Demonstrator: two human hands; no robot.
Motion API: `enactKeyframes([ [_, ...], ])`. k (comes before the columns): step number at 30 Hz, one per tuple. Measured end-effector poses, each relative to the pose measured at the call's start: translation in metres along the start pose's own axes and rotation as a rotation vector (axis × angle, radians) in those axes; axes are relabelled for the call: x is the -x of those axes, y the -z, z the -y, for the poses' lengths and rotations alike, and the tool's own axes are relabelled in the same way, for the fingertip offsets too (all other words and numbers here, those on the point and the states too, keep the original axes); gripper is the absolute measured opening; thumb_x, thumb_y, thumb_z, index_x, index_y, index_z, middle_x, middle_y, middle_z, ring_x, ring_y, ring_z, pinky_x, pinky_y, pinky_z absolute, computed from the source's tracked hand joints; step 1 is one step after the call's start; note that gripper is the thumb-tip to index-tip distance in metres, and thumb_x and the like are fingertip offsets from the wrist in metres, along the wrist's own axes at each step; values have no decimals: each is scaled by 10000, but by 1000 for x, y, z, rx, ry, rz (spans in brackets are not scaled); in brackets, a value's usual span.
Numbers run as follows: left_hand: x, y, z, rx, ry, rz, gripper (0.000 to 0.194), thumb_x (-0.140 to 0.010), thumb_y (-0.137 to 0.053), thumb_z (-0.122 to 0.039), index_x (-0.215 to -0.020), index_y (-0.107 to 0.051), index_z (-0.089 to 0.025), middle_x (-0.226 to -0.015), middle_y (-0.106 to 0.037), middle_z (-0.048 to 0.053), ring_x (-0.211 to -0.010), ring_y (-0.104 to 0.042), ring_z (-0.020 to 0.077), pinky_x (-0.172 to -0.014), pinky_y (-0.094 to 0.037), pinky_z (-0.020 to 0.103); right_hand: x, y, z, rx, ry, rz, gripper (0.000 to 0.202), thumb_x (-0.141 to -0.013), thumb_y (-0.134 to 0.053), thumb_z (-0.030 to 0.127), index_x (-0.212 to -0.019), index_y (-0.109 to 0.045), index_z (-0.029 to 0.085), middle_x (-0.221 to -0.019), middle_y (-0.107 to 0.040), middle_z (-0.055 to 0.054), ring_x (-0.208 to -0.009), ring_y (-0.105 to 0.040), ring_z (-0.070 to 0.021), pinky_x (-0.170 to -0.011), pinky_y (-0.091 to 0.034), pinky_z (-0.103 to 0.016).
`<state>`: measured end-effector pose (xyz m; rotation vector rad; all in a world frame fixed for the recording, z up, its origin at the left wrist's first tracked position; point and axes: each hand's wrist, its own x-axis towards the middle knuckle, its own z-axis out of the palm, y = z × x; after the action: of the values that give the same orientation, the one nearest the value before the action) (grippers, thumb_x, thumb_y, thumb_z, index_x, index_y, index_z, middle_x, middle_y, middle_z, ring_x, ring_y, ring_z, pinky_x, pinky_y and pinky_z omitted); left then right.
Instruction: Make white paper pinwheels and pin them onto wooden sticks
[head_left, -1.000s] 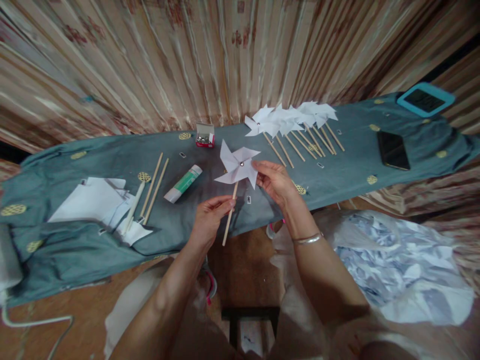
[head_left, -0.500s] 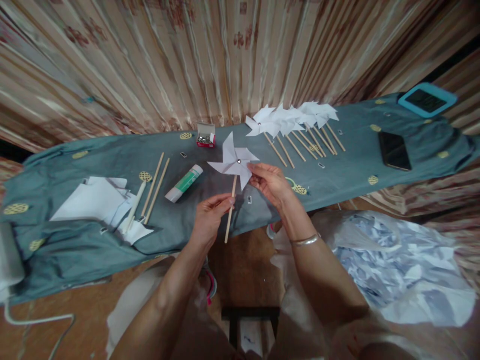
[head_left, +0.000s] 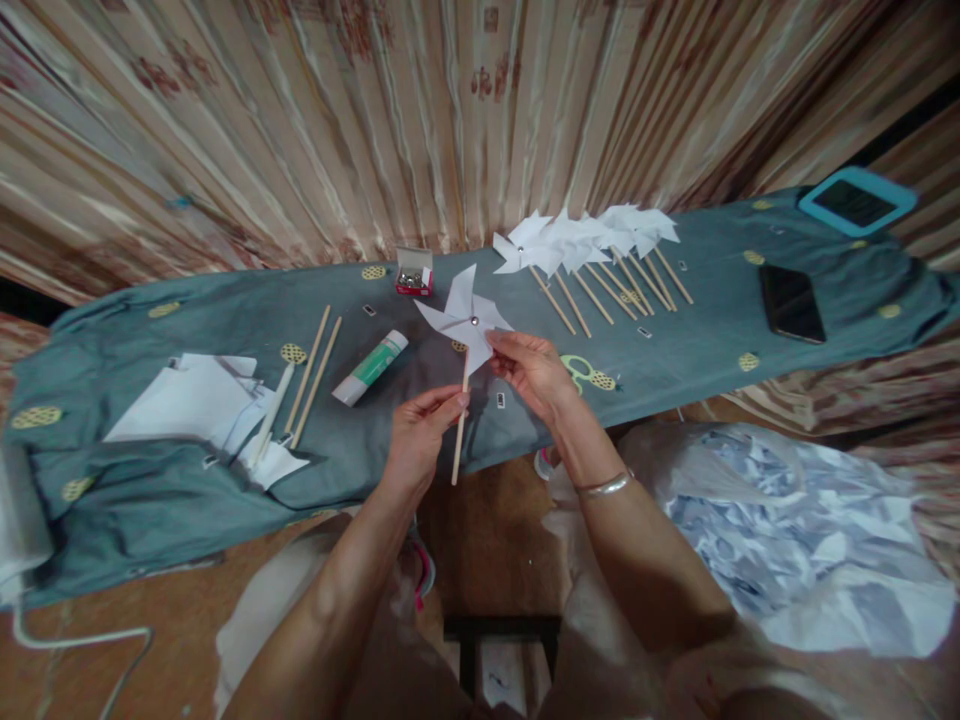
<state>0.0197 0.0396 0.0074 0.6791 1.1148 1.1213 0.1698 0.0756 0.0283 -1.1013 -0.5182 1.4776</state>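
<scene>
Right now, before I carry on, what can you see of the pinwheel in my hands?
The pinwheel looks like folded white paper, with pointed blades around a shiny round pin head. Its pale stick, apparently wood, slants slightly, lower end toward you. It is held up near the front of the table. Your left hand pinches the stick; your right hand grips a blade, partly hiding it.

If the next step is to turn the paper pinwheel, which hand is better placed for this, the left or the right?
Probably the right. The right hand has its fingertips at a blade of the pinwheel, while the left hand pinches the stick below and can steady it.
</scene>
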Motion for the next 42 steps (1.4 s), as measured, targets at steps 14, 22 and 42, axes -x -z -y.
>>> enactKeyframes([
  [14, -1, 2, -8, 31, 1, -13, 374, -403, -914, -378, -691, -772, -185, -636, -712, 2, -560, -567, 78, -616, -448, 213, 2, 4, 1, 87, -44, -9, 381, -522, -866, 495, -609, -690, 169, -571, -677, -4, -503, -563, -64, -508, -425, -190],
  [22, 4, 1, -10, -3, 65, 5, 366, -401, -906, -355, -667, -754, -154, -620, -693, 24, -566, -565, 95, -618, -441, 235, -10, 16, 9, 127, 175, -252, 365, -585, -817, 526, -626, -673, 193, -597, -658, 18, -495, -509, -62, -490, -399, -216],
  [42, 32, 1, -10, -81, 99, 9, 297, -433, -872, -354, -639, -761, -170, -609, -692, 25, -564, -558, 97, -613, -437, 223, 4, -2, 17, 10, 54, 11, 265, -597, -819, 436, -663, -702, 208, -690, -731, -13, -597, -613, -138, -537, -493, -249],
])
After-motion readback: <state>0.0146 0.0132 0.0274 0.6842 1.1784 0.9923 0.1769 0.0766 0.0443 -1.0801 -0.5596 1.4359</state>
